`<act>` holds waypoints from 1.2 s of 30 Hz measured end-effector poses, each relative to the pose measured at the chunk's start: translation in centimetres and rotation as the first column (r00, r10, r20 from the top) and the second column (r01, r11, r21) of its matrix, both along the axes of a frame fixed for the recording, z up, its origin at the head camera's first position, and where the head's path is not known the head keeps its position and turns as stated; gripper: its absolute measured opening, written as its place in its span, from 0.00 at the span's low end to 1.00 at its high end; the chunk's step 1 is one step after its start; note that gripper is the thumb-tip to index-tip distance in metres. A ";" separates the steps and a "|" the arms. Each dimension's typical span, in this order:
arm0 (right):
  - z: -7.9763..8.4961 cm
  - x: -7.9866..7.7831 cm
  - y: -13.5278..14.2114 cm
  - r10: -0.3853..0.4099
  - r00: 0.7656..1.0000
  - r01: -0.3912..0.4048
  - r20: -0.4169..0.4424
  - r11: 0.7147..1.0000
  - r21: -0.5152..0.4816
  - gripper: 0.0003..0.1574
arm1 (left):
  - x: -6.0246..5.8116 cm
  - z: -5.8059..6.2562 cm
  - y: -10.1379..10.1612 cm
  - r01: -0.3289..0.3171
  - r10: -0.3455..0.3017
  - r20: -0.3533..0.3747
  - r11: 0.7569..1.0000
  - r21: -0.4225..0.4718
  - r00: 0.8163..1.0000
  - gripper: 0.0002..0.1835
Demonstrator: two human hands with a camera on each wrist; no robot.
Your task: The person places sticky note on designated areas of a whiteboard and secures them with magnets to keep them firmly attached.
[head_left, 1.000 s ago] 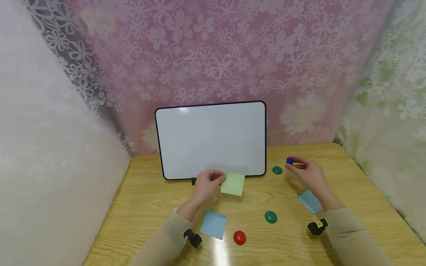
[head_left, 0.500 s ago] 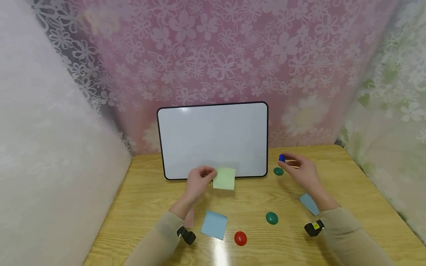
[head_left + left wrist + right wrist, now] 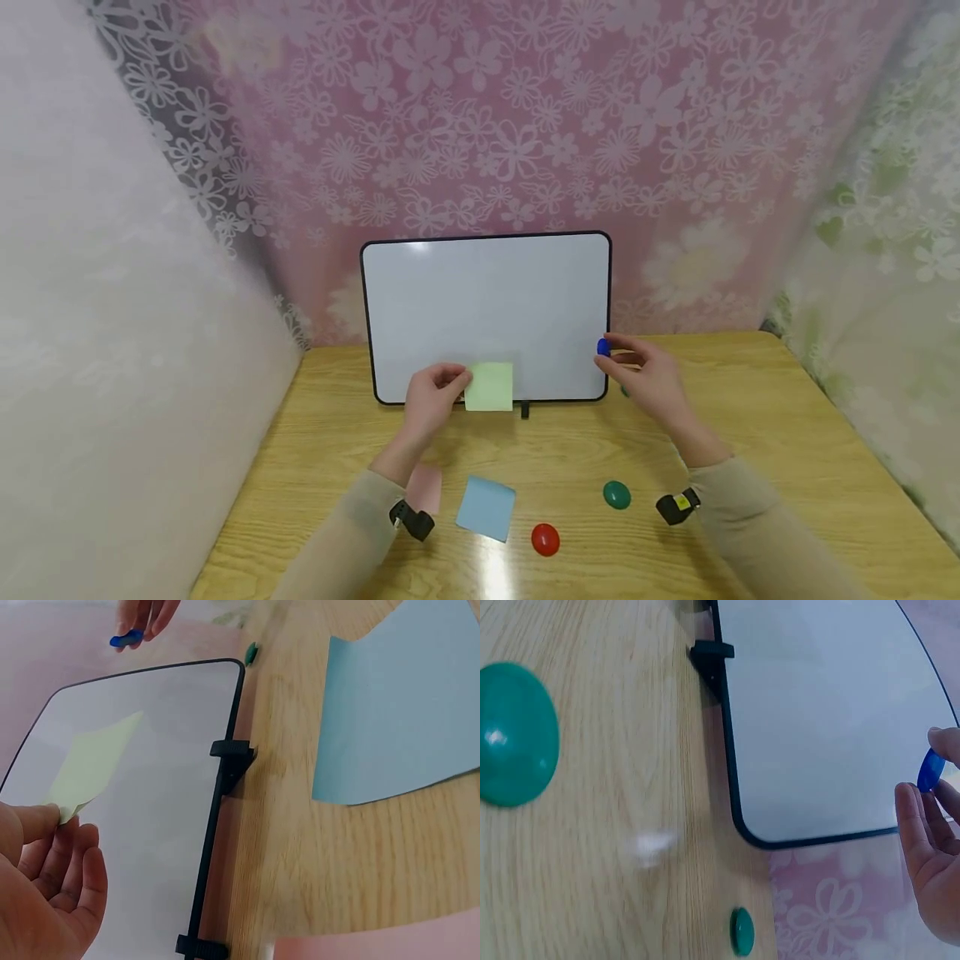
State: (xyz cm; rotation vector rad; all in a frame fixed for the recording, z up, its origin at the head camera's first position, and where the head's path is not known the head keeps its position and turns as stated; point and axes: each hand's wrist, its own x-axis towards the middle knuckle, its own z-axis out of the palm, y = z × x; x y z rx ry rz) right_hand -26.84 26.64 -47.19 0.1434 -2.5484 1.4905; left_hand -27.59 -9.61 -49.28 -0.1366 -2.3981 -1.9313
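Observation:
My left hand point(image 3: 427, 402) pinches a pale green sticky note point(image 3: 489, 387) by its left edge, in front of the lower part of a black-framed whiteboard point(image 3: 483, 300). In the left wrist view, thumb and fingers hold a corner of that note point(image 3: 94, 761). My right hand point(image 3: 648, 379) holds a round blue magnet point(image 3: 603, 347) between thumb and fingers at the board's right edge. The right wrist view shows the magnet point(image 3: 930, 771) edge-on. Whether note or magnet touches the board cannot be told.
On the wooden table point(image 3: 337, 450) lie a blue sticky note point(image 3: 486, 508), a pink one point(image 3: 424, 490), a red magnet point(image 3: 545, 540) and a green magnet point(image 3: 617, 495). Another green magnet point(image 3: 742, 931) lies near the board's corner. Black feet point(image 3: 234, 761) support the board.
My left hand has carried the pale green note left and up, over the board's lower edge. My right hand has brought the blue magnet left to the board's right edge.

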 end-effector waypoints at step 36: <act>-0.1 -0.8 -7.7 0.127 0.984 -0.137 -0.121 0.988 -0.071 0.31 | -0.7 0.6 -2.1 -0.028 0.028 -0.014 1.000 0.005 1.000 0.10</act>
